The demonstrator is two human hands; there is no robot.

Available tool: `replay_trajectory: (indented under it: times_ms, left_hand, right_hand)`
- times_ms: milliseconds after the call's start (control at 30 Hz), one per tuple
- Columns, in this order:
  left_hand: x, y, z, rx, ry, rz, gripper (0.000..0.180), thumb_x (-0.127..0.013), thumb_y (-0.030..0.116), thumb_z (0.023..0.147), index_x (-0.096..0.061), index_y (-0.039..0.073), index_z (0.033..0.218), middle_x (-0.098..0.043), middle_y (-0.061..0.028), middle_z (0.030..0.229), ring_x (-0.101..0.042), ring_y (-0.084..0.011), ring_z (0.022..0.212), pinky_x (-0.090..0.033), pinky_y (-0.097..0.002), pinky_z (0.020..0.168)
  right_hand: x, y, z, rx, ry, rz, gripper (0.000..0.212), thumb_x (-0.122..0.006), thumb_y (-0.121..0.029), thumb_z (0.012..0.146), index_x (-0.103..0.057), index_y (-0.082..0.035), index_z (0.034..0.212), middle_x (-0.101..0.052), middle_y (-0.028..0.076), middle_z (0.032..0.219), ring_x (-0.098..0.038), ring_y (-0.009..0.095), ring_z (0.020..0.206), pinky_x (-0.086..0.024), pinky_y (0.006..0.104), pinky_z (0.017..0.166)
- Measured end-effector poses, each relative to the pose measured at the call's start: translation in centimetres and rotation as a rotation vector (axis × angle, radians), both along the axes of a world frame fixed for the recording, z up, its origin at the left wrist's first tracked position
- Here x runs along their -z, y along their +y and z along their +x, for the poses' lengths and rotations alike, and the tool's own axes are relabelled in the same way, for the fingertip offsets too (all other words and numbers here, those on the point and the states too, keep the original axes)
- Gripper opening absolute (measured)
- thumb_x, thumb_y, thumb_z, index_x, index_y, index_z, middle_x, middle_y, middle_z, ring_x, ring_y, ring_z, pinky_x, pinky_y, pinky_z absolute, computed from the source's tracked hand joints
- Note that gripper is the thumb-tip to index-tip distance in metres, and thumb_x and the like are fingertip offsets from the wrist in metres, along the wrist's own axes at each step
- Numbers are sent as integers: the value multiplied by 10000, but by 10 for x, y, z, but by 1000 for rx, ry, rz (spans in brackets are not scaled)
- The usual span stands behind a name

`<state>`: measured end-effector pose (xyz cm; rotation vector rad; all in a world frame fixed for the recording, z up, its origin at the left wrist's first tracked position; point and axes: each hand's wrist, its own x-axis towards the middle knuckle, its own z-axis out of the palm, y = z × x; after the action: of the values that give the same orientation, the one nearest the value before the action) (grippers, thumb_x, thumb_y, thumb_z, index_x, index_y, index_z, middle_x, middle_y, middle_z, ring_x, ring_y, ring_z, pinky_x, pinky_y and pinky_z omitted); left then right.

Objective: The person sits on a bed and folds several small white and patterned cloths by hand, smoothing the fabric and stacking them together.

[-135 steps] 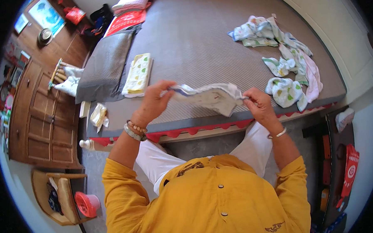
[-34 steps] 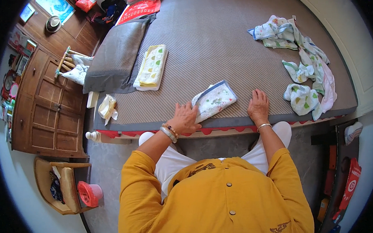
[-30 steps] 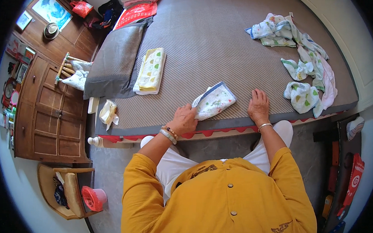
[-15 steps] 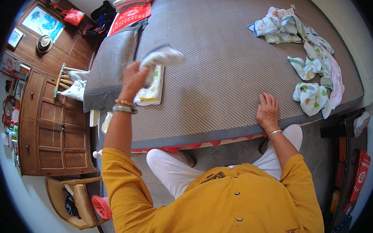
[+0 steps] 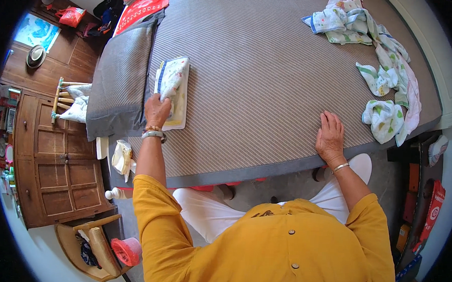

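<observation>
On the striped brown bed mat [image 5: 248, 91], my left hand [image 5: 157, 111] grips the near end of a folded white cloth [image 5: 174, 74] with a blue edge and small coloured prints. That cloth lies on top of another folded cloth [image 5: 175, 123], white with yellow, which shows along its near and right edges. My left fingertips are partly hidden against the fabric. Further right, my right hand [image 5: 330, 138] rests flat near the front edge of the mat, fingers stretched out and holding nothing.
Loose printed cloths lie crumpled at the right: one heap [image 5: 337, 25] at the far side, a white-and-green one [image 5: 383, 120] nearer me. A grey pillow cover [image 5: 120, 76] borders the left side. A wooden cabinet [image 5: 59, 149] and a cane chair [image 5: 97, 251] stand left.
The blue-edged cloth, blurred in the air before, now lies on the folded cloth. My left hand has come down with it. The view has shifted slightly; my right hand stays flat.
</observation>
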<state>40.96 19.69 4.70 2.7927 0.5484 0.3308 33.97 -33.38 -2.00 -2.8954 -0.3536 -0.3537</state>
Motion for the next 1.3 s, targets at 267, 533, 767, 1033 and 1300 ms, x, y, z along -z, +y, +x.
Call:
replay_trajectory:
  times_ms: [267,533,767,1033,1300]
  left_hand:
    - [-7,2,5,-26,-74,22,391,-579,296,728,-680,-31,918,-655,-293,898,-624,-463,855,-491,-490,791]
    - [3,34,2,-74,10,-314,415,-622,371,788,-697,-36,808,-666,-188,716,-658,-320,713,-493,-416,699]
    - [5,50,-6,-23,274,-163,195,-578,121,757,-707,-16,807,-674,-201,726,-661,-334,702,-519,-405,684]
    - [42,-21,50,242,66,275,614,-526,393,900,-418,67,1409,-415,-231,1426,-336,-394,1354,-296,-524,1088]
    - [24,-52,80,-114,96,203,621,-438,412,942,-336,99,1468,-305,-232,1499,-272,-397,1395,-249,-651,1061]
  right_hand:
    - [-2,2,1,0,-8,-7,516,-557,-138,825,-478,13,1312,-444,157,1359,-385,341,1295,-281,476,1103]
    - [-2,0,-1,-4,-7,-11,521,-568,-133,815,-480,15,1307,-441,159,1360,-383,336,1293,-283,477,1099]
    - [0,1,2,-22,-8,-7,538,-570,-118,806,-472,27,1315,-435,159,1370,-377,335,1299,-281,482,1099]
    - [-3,-2,3,-13,-5,17,531,-574,-120,794,-486,17,1299,-456,161,1353,-400,344,1280,-296,490,1085]
    - [2,-5,0,13,-31,51,516,-570,-118,791,-493,-2,1288,-466,146,1350,-412,334,1272,-313,474,1067]
